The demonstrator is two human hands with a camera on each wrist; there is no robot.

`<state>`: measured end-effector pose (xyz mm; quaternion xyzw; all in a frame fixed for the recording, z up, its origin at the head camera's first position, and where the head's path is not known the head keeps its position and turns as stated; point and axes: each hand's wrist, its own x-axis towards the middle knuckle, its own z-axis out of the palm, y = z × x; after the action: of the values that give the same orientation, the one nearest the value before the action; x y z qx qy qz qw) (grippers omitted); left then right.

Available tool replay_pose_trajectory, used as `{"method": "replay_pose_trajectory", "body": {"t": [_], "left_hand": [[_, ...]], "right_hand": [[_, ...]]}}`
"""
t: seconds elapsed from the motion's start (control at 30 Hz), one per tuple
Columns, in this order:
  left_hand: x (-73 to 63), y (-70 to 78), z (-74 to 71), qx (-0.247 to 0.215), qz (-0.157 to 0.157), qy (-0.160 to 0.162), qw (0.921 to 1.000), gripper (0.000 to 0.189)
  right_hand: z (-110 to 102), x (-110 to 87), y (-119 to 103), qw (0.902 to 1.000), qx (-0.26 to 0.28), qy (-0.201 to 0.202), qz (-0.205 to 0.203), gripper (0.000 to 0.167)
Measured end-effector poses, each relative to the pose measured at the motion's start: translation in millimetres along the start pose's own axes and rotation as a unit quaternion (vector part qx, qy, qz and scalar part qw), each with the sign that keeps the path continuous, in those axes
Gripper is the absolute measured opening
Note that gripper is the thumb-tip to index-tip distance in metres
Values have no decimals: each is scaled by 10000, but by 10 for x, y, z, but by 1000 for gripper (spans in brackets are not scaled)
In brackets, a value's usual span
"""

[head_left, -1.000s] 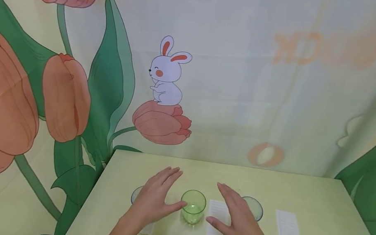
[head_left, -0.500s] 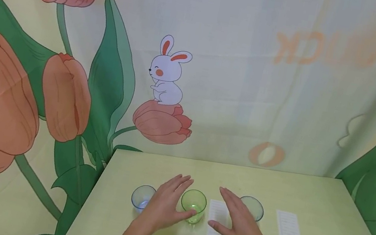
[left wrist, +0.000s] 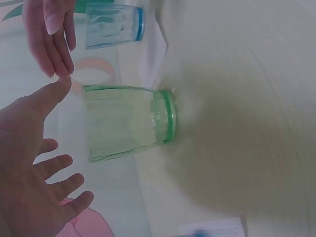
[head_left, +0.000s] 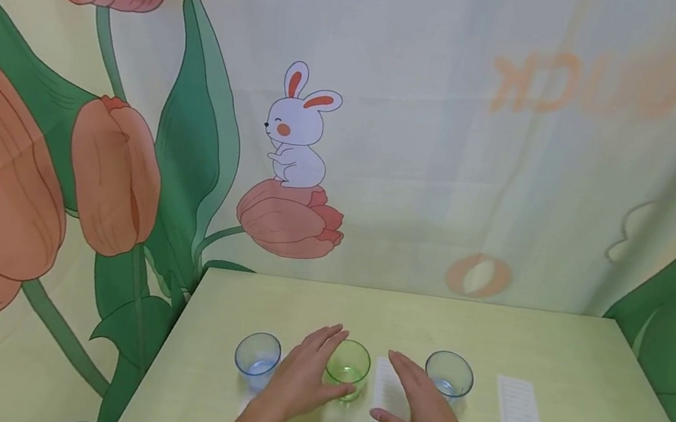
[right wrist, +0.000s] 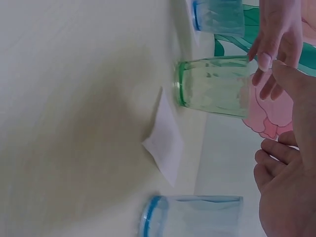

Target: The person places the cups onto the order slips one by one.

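A green drinking glass (head_left: 348, 361) stands upright on the table between the two hands. My left hand (head_left: 303, 380) is at its left side, fingers extended and thumb spread, overlapping part of the glass in the head view. The left wrist view shows a gap between this hand (left wrist: 34, 163) and the green glass (left wrist: 126, 123). To the right, my right hand (head_left: 425, 416) hovers with its fingers extended, holding nothing and partly covering a paper slip (head_left: 385, 393). Beyond the hands stand a blue glass (head_left: 257, 354) on the left and a pale blue glass (head_left: 450, 372) on the right.
Another printed paper slip (head_left: 522, 415) lies on the right part of the pale table (head_left: 602, 408). A paper corner shows by the left blue glass, mostly hidden. Behind the table hangs a curtain (head_left: 411, 179) with tulips and a rabbit.
My left hand has moved right, toward the green glass, uncovering the left blue glass. My right hand has dropped slightly nearer, showing more of the pale blue glass. The glasses stay put.
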<state>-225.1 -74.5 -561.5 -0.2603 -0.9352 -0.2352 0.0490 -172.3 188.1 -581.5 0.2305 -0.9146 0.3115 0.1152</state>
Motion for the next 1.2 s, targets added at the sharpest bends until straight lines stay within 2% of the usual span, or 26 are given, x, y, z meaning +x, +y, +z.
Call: {"method": "replay_pose_trajectory", "body": {"t": [0.2,0.43,0.63,0.87,1.2], "left_hand": [[23,-2,89,-174,-211,-60,9996,93],[72,39,128,-307,-285,73,9991,92],[69,40,149,-403,-406,-44,9984,90],[42,25,226,-419,-336,-70,9985,87],[69,9,268,-535,-367,39,9979,88]], "right_hand": [[162,-17,50,9996,76,-167,205,88],[310,-6,154,9984,181,-199,495,86],[513,-5,297,9966,121,-444,684,86],[729,-45,393,9966,-113,-454,676,87],[786,-87,451,9952,-160,-570,784,85]]}}
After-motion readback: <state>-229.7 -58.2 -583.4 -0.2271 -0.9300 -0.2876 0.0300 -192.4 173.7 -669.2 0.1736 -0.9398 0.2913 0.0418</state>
